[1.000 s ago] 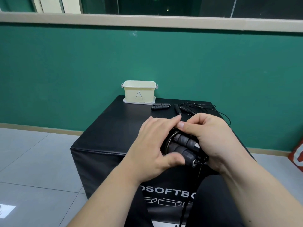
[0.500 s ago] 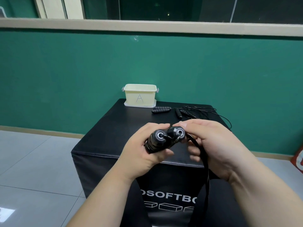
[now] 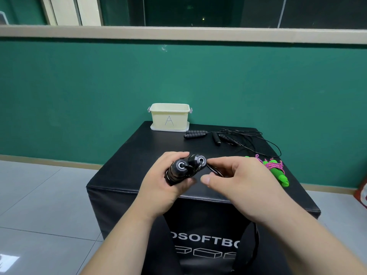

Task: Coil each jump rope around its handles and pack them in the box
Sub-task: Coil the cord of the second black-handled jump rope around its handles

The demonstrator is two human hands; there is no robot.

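My left hand (image 3: 166,183) grips two black jump rope handles (image 3: 185,168) side by side, their round ends facing me. My right hand (image 3: 238,179) pinches the black rope (image 3: 213,169) just right of the handles; more of this rope hangs down past my right wrist. A cream box (image 3: 169,119) marked "A" stands at the far edge of the black soft box (image 3: 139,165). Loose black jump ropes (image 3: 224,137) lie right of it. A green-handled jump rope (image 3: 276,169), wound with pink cord, lies right of my right hand.
The black soft box stands on a grey tiled floor (image 3: 39,205) against a green wall (image 3: 79,96). A red and white object (image 3: 362,193) shows at the right edge.
My left hand turned the two black handles upright, ends toward me, and lifted them. My right hand came off the handles and now pinches the rope. The green rope came into view.
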